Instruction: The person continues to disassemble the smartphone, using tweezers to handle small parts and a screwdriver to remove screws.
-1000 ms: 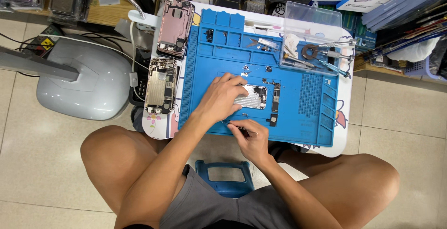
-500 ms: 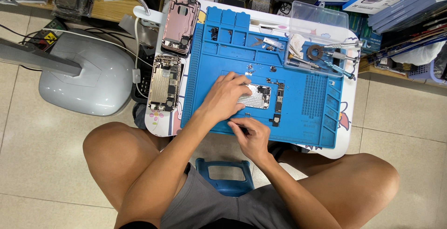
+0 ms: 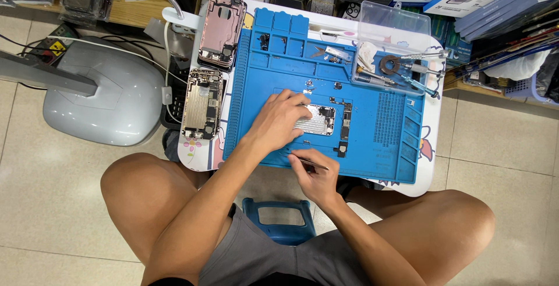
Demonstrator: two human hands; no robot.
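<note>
Right at the middle of the frame, the left hand (image 3: 280, 120) lies palm down on a blue work mat (image 3: 291, 70), fingers spread and pressing on the left end of a small silvery phone part (image 3: 317, 119) that rests flat on the mat. Just right of that part lie a few narrow dark components (image 3: 345, 124), close beside it; whether they touch it cannot be told. Below and slightly right, near the mat's lower edge, the right hand (image 3: 314, 172) is curled narrowly around a thin metal tool (image 3: 311, 162), pinched between thumb and fingers, the tool lying roughly level and pointing right. Its tip is too small to make out.

The mat covers most of a small white table (image 3: 428, 164). On the table's left strip, beside the mat, lie two opened phone housings: a pink one (image 3: 219, 30) toward the upper left and a gold one (image 3: 202, 102) just below it. At the upper right of the mat sits a clear plastic tray (image 3: 396, 30) holding screwdrivers (image 3: 407, 76) and a brown roll of tape (image 3: 389, 64). A grey fan base (image 3: 99, 102) stands on the tiled floor at the left. At the bottom centre, a blue stool (image 3: 279, 228) shows between the person's bare knees
</note>
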